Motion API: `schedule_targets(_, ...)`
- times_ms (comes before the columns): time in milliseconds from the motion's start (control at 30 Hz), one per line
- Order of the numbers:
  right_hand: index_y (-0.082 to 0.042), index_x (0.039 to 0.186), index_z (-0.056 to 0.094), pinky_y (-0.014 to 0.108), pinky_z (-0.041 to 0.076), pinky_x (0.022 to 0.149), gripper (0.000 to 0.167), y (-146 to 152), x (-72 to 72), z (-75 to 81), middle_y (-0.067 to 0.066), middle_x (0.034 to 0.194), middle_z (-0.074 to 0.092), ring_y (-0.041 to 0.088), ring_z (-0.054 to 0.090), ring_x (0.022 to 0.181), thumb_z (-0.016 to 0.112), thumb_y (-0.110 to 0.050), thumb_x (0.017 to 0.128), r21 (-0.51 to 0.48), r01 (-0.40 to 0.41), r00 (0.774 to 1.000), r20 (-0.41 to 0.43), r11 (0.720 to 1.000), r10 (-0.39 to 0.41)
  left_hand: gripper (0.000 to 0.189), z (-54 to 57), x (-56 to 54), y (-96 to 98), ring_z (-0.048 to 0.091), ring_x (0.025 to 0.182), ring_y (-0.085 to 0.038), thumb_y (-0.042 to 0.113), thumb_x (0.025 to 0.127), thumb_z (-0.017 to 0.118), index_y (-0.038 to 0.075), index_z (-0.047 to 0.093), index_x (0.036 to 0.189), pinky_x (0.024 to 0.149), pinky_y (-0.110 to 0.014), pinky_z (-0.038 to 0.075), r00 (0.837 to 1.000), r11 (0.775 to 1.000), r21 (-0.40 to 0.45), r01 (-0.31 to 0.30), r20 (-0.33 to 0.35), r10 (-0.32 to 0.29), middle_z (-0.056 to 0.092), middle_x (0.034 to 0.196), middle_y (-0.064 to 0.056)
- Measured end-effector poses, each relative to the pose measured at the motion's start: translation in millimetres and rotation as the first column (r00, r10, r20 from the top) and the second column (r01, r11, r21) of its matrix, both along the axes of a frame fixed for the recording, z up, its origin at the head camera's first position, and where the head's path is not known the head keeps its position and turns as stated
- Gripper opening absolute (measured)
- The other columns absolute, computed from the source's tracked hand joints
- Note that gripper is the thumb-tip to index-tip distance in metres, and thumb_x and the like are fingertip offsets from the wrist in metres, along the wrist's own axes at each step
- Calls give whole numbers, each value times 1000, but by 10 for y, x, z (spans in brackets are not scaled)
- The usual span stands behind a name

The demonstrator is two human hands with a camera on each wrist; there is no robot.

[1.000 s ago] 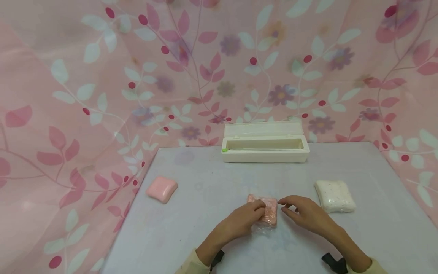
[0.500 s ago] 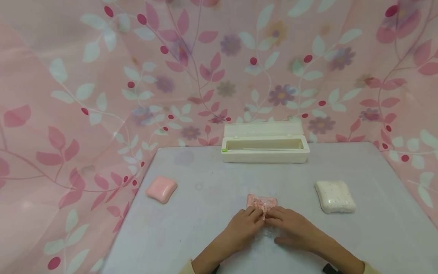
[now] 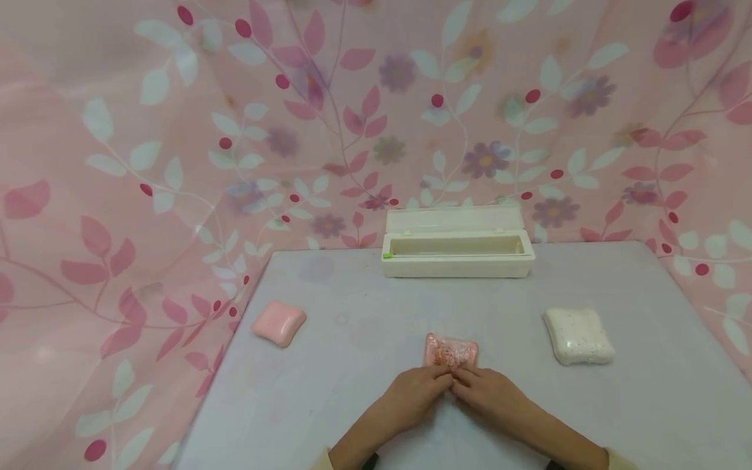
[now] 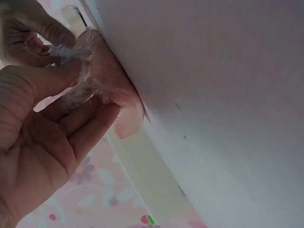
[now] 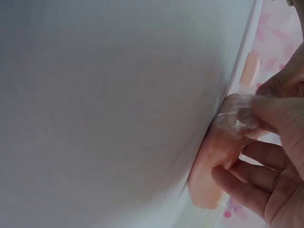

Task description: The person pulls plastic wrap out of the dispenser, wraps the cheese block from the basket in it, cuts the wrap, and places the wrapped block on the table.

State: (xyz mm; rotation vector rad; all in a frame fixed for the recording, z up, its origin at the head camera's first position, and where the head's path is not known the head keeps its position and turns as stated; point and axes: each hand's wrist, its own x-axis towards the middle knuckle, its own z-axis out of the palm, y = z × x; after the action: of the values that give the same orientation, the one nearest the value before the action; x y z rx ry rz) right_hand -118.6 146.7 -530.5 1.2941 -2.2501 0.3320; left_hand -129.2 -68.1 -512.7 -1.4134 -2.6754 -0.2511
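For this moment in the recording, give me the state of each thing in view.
Clear film: crumpled, bunched
Left hand: pinching the film
Right hand: pinching the film
Middle pink bar: resting on the table, partly covered by film
Left pink bar: lying flat, looks unwrapped
White bar: lying flat, glossy; wrapping unclear
White box: open
Lid: raised

A pink block (image 3: 433, 352) in clear wrap (image 3: 454, 354) is held at its near edge by the left hand (image 3: 413, 393) and the right hand (image 3: 490, 395), placed close together. It is flanked by a pink piece (image 3: 279, 323) and a white piece (image 3: 579, 336); behind, an open white box (image 3: 458, 268) is backed by floral cloth (image 3: 352, 98).
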Motion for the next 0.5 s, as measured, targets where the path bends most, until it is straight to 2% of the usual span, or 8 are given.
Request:
schedule_targets(67, -8, 106, 66, 33, 55, 76, 30, 5, 26, 2, 5, 107, 69, 21, 67, 97, 39, -23, 106, -32, 24, 999, 45, 999, -23, 23, -20, -8, -22, 60, 86, -3, 5, 84, 71, 16, 57, 99, 73, -16, 47, 998, 999, 33, -11, 68, 8, 64, 104, 7)
schedule_targets(133, -9, 108, 65, 31, 55, 75, 20, 9, 56, 15, 1, 103, 69, 17, 68, 93, 49, -19, 104, -81, 65, 989, 141, 995, -53, 20, -27, -21, -39, 53, 74, -2, 4, 88, 67, 15, 55, 99, 66, -15, 44, 990, 995, 85, -42, 139, 30, 60, 91, 8)
schedule_targets(200, -12, 106, 64, 27, 54, 68, 10, 3, 82, 33, -6, 93, 67, 8, 66, 82, 62, -14, 96, -131, 132, 962, 258, 983, -95, 12, -18, -42, -46, 47, 66, -1, 6, 93, 62, 14, 54, 98, 61, -14, 41, 980, 985, 151, -89, 190, 59, 55, 80, 9)
schedule_targets(233, -14, 103, 62, 24, 51, 63, 11, -3, 92, 41, -10, 85, 63, 4, 61, 74, 66, -12, 93, -148, 172, 944, 308, 974, -120, 9, -10, -55, -44, 44, 63, -2, 9, 95, 61, 13, 54, 96, 58, -14, 38, 975, 976, 185, -115, 208, 76, 51, 75, 9)
schedule_targets(300, -16, 96, 58, 20, 43, 53, 14, -22, 94, 59, -16, 72, 51, -2, 47, 62, 69, -9, 90, -184, 247, 912, 376, 952, -164, 7, 3, -90, -26, 42, 60, 0, 13, 98, 60, 13, 55, 93, 55, -13, 37, 969, 953, 252, -166, 220, 110, 50, 71, 10)
schedule_targets(400, -15, 89, 58, 16, 33, 47, 15, -52, 65, 79, -21, 62, 38, -5, 33, 53, 70, -6, 89, -235, 337, 875, 435, 912, -211, 14, 15, -149, 18, 40, 57, 2, 16, 95, 66, 13, 55, 86, 52, -12, 34, 958, 912, 335, -237, 238, 162, 51, 68, 11)
schedule_targets(500, -13, 84, 61, 16, 32, 44, 15, -76, 20, 101, -22, 60, 40, -7, 31, 50, 71, -3, 87, -261, 418, 833, 493, 870, -253, 16, 18, -198, 67, 43, 61, 1, 18, 91, 71, 13, 57, 84, 56, -12, 36, 952, 887, 365, -281, 222, 210, 53, 71, 10)
